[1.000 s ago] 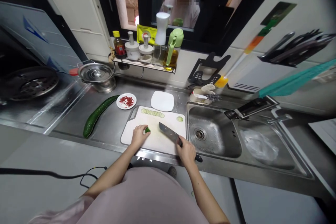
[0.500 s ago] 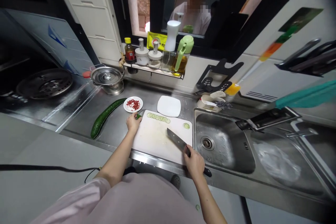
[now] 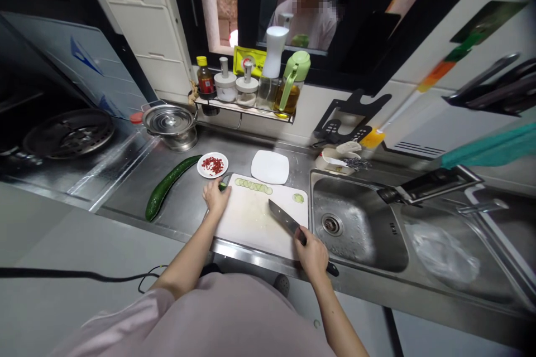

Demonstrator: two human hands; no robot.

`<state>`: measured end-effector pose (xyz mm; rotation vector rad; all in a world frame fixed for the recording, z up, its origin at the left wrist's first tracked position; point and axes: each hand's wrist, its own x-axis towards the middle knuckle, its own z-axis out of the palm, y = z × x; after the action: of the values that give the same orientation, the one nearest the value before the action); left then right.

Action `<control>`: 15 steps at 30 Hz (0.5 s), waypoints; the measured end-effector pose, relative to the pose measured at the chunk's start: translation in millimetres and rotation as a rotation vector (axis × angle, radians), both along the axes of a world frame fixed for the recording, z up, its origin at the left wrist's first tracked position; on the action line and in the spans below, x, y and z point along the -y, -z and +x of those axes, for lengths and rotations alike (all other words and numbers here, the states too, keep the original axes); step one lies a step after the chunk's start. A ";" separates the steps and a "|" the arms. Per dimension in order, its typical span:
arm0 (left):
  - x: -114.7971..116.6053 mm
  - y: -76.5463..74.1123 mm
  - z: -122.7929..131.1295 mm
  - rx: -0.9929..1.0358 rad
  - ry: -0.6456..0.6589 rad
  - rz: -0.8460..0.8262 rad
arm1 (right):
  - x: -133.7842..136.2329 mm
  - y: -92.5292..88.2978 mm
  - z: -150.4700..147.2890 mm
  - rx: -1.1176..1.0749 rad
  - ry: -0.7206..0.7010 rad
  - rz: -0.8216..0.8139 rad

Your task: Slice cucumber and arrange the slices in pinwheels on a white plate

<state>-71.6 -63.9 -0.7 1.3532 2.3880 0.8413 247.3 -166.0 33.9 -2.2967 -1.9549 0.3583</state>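
My right hand (image 3: 313, 251) is closed round the black handle of a kitchen knife (image 3: 283, 218), whose blade points up and left over the white cutting board (image 3: 247, 228). At the board's upper left corner, my left hand (image 3: 215, 195) is closed on a dark green cucumber piece (image 3: 222, 186), mostly hidden by the fingers. Overlapping cucumber slices (image 3: 253, 186) lie in a row along the board's far edge. A few more slices (image 3: 298, 198) lie near its upper right corner. To the left, a long whole cucumber (image 3: 170, 187) rests on the steel counter.
Behind the board are a small plate of chopped red pieces (image 3: 213, 165) and a white square plate (image 3: 270, 167). A sink (image 3: 355, 228) borders the board on the right. Seasoning jars and bottles stand on a wall rack (image 3: 247, 109). A lidded steel pot (image 3: 171, 122) stands at the back left.
My left hand has shifted slightly right along the board's edge with the cucumber piece. The knife stays in nearly the same place in my right hand. The view has tilted a little.
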 end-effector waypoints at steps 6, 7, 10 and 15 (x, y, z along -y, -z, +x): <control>0.8 -1.7 66.0 0.003 0.444 0.048 | 8.5 -4.8 4.1 -0.051 0.109 0.017; -3.2 -1.8 75.4 0.001 0.500 0.034 | 10.6 -5.5 5.9 -0.056 0.126 0.013; -20.3 -3.8 94.5 -0.036 0.629 -0.024 | 17.2 -6.7 11.9 -0.065 0.154 -0.010; -50.7 -11.6 107.1 -0.181 0.816 -0.132 | 26.9 -8.4 16.4 -0.077 0.197 -0.057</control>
<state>35.4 -13.2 10.9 2.1551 1.6733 0.3289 263.7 -192.9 42.3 -2.4448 -1.6868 0.4802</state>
